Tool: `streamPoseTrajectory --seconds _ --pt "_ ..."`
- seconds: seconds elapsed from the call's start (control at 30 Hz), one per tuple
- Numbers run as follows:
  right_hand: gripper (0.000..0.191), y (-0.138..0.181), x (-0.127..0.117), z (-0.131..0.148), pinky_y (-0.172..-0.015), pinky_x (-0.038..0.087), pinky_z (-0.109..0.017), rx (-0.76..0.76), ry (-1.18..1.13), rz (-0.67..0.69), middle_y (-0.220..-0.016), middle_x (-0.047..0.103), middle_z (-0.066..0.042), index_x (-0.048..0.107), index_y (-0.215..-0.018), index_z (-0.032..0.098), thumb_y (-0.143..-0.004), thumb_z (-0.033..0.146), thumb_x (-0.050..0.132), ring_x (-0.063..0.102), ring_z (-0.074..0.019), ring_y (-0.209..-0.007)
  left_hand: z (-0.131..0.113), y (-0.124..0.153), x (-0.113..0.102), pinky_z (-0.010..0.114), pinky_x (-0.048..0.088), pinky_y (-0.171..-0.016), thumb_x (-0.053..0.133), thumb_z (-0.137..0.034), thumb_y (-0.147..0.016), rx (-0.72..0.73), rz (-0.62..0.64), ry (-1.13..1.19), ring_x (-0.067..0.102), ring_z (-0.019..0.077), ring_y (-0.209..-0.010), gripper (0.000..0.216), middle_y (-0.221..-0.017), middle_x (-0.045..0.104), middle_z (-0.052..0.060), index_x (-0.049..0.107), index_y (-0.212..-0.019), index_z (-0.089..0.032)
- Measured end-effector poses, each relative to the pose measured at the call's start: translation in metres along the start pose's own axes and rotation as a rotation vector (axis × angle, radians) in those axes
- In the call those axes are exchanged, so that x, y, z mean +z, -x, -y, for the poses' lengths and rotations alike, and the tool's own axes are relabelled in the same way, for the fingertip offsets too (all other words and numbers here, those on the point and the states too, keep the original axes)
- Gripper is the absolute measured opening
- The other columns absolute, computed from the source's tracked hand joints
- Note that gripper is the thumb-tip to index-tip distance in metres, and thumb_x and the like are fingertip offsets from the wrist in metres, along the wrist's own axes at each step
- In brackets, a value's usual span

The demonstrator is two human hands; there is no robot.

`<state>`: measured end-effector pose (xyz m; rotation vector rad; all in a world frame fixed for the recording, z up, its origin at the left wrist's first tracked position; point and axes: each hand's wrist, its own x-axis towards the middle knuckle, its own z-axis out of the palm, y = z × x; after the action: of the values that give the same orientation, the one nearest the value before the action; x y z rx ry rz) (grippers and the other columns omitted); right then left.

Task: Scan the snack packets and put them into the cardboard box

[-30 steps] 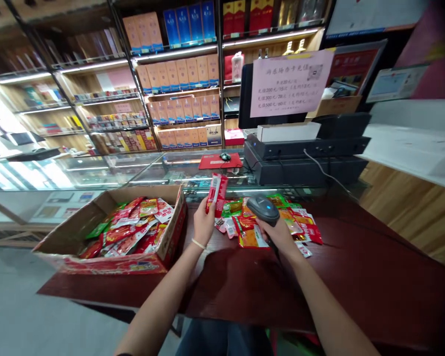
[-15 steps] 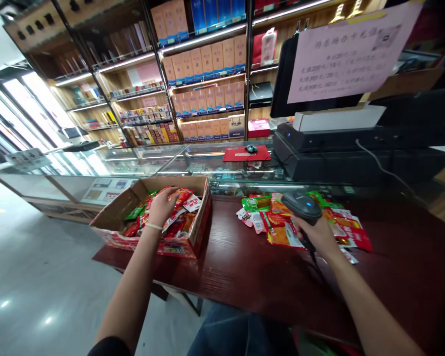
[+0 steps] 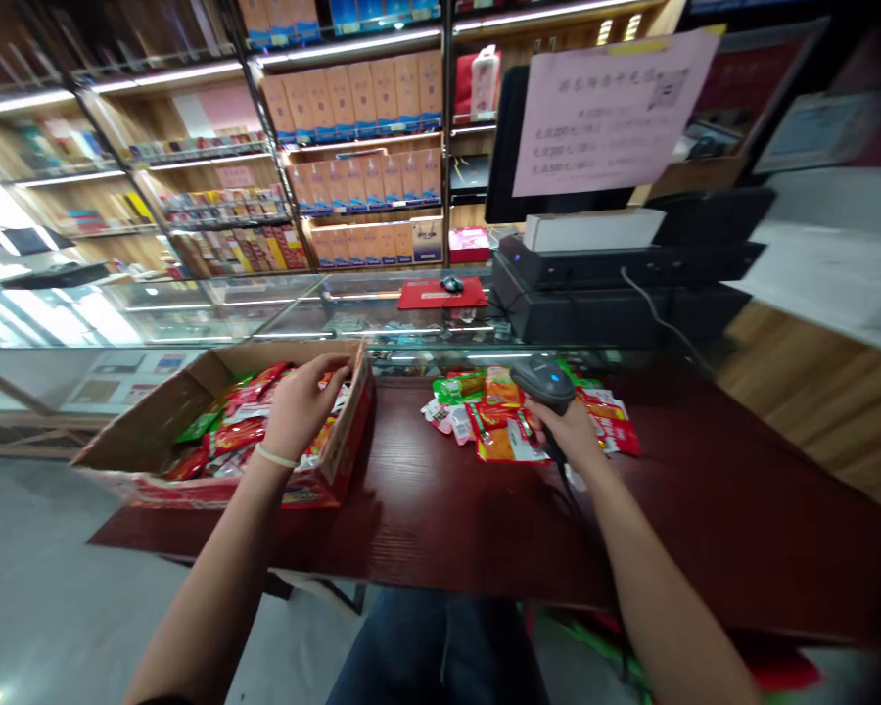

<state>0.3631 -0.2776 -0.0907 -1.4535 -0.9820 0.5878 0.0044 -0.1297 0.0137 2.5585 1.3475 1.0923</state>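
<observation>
My left hand (image 3: 300, 409) is above the right part of an open cardboard box (image 3: 348, 431). Its fingers point right and the thumb is apart from them; nothing shows between them. Inside the box lie red, white and green snack packets (image 3: 239, 431), partly hidden by that hand. My right hand (image 3: 569, 431) is wrapped round the handle of a black barcode scanner (image 3: 543, 382) with a blue light. Beneath and around the scanner, a spread of snack packets (image 3: 495, 416) in red, green and orange lies on the dark red table (image 3: 426, 519).
Behind the table runs a glass display counter (image 3: 279, 308). On it are a red mat (image 3: 422, 294) with a computer mouse (image 3: 451, 284), and a black cash drawer (image 3: 558, 315) beneath a monitor bearing a pink notice (image 3: 594, 122). Shelves of boxed goods (image 3: 367, 181) line the back.
The view has turned right, so the box and table appear further left. My left hand has shifted rightward over the box, towards its right wall. My right hand still grips the scanner over the packets.
</observation>
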Motion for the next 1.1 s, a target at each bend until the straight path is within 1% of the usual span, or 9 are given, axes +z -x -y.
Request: streamPoseTrajectory --seconds 0.13,0.27,0.47,0.57,0.63,0.73,0.8,0.97,1.1 --pt "0.039 -0.004 -0.014 0.002 -0.038 0.037 -0.024 -0.011 -0.033 -0.072 -0.042 0.05 0.003 0.056 -0.058 0.02 -0.079 0.048 0.072 0.045 -0.0108 -0.034 -0.062 -0.008 0.037 0.031 0.052 -0.091 0.054 -0.034 -0.094 0.154 0.077 0.105 0.071 0.0216 -0.099 0.028 -0.111 0.076 0.003 0.07 -0.115 -0.024" --pt "0.03 -0.008 -0.034 -0.002 -0.035 0.037 -0.024 0.02 -0.115 -0.175 -0.047 0.052 0.005 0.062 -0.074 0.021 -0.076 0.048 0.074 0.045 -0.0117 -0.035 -0.113 -0.014 0.109 0.031 0.052 -0.092 0.055 -0.03 -0.094 0.231 0.206 0.261 0.07 0.0213 -0.103 0.024 -0.113 0.075 0.005 0.069 -0.113 -0.022" --pt "0.029 -0.013 -0.069 -0.013 -0.035 0.038 -0.026 0.049 -0.136 -0.288 -0.046 0.052 0.005 0.06 -0.073 0.023 -0.073 0.048 0.075 0.045 -0.0131 -0.035 -0.174 0.003 0.22 0.036 0.051 -0.097 0.056 -0.025 -0.093 0.354 0.387 0.375 0.067 0.0238 -0.109 0.026 -0.117 0.072 0.009 0.066 -0.117 -0.019" --pt "0.029 -0.013 -0.085 -0.015 -0.034 0.036 -0.025 0.038 -0.135 -0.353 -0.047 0.052 0.005 0.058 -0.072 0.023 -0.074 0.047 0.073 0.044 -0.0122 -0.035 -0.198 0.013 0.257 0.038 0.05 -0.1 0.059 -0.027 -0.092 0.452 0.436 0.389 0.064 0.0252 -0.112 0.028 -0.118 0.069 0.011 0.066 -0.117 -0.018" --pt "0.028 -0.012 -0.094 -0.015 -0.034 0.035 -0.024 0.035 -0.127 -0.397 -0.047 0.051 0.005 0.058 -0.072 0.022 -0.074 0.046 0.073 0.044 -0.0119 -0.035 -0.211 0.018 0.275 0.042 0.046 -0.106 0.066 -0.032 -0.087 0.493 0.444 0.372 0.058 0.0291 -0.122 0.04 -0.128 0.064 0.015 0.063 -0.123 -0.017" --pt "0.027 -0.01 -0.1 -0.014 -0.034 0.036 -0.024 0.06 -0.166 -0.434 -0.049 0.052 0.005 0.059 -0.077 0.022 -0.073 0.044 0.073 0.044 -0.0117 -0.036 -0.225 0.023 0.294 0.051 0.036 -0.115 0.077 -0.038 -0.077 0.526 0.489 0.335 0.042 0.0378 -0.139 0.066 -0.147 0.047 0.022 0.056 -0.135 -0.014" --pt "0.026 -0.01 -0.101 -0.012 -0.034 0.037 -0.024 0.075 -0.19 -0.44 -0.05 0.052 0.005 0.059 -0.078 0.022 -0.074 0.044 0.073 0.044 -0.0114 -0.037 -0.231 0.025 0.3 0.052 0.034 -0.116 0.074 -0.035 -0.079 0.524 0.521 0.314 0.038 0.0388 -0.143 0.063 -0.151 0.042 0.025 0.055 -0.135 -0.013" --pt "0.027 -0.01 -0.101 -0.012 -0.034 0.037 -0.024 0.069 -0.164 -0.443 -0.05 0.052 0.004 0.059 -0.078 0.022 -0.074 0.045 0.073 0.045 -0.0123 -0.037 -0.239 0.029 0.293 0.043 0.042 -0.11 0.055 -0.013 -0.087 0.509 0.527 0.292 0.051 0.0305 -0.134 0.038 -0.142 0.055 0.018 0.063 -0.124 -0.018" --pt "0.027 -0.011 -0.099 -0.013 -0.037 0.039 -0.025 0.035 -0.129 -0.439 -0.05 0.053 0.004 0.061 -0.076 0.022 -0.075 0.046 0.072 0.046 -0.0124 -0.038 -0.223 0.031 0.264 0.037 0.05 -0.096 0.05 -0.016 -0.092 0.415 0.526 0.453 0.066 0.0264 -0.111 0.035 -0.123 0.069 0.012 0.065 -0.122 -0.024"
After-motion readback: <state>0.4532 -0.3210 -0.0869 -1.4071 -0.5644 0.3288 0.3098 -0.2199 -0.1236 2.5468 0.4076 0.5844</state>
